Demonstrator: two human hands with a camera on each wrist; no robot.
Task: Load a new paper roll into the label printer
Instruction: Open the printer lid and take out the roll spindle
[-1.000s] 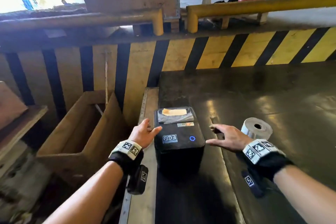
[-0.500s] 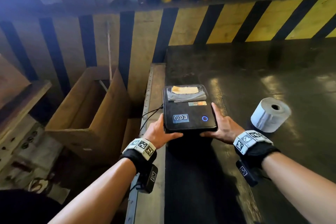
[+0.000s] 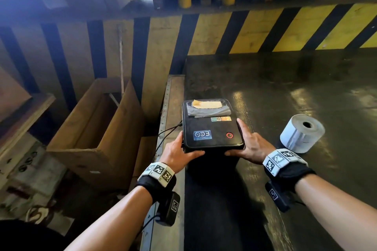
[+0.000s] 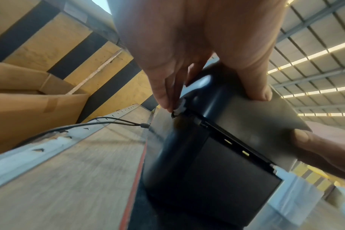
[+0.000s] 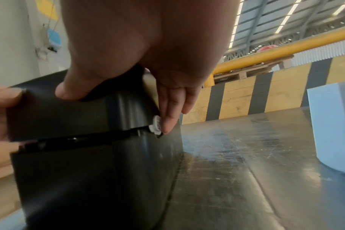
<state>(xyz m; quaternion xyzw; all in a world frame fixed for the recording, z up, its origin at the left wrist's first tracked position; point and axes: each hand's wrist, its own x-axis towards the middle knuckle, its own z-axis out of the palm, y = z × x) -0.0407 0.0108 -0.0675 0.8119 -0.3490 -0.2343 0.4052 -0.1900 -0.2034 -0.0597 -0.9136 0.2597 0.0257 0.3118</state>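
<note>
The black label printer stands at the left edge of a dark metal table. My left hand and right hand grip its lid from both sides. Both thumbs lie on the lid's front edge. In the left wrist view my fingers press a white side latch. In the right wrist view a fingertip presses the other white latch. A thin gap shows between lid and body. The round indicator light glows red. A white paper roll lies on the table to the right of my right hand.
An open cardboard box sits below the table edge on the left. Thin black cables run off the printer's left side. A yellow and black striped barrier closes the far side, with yellow rails above.
Both hands went from hovering open beside the printer to gripping its lid at the side latches. The indicator light changed from blue to red. The head view tilted down.
</note>
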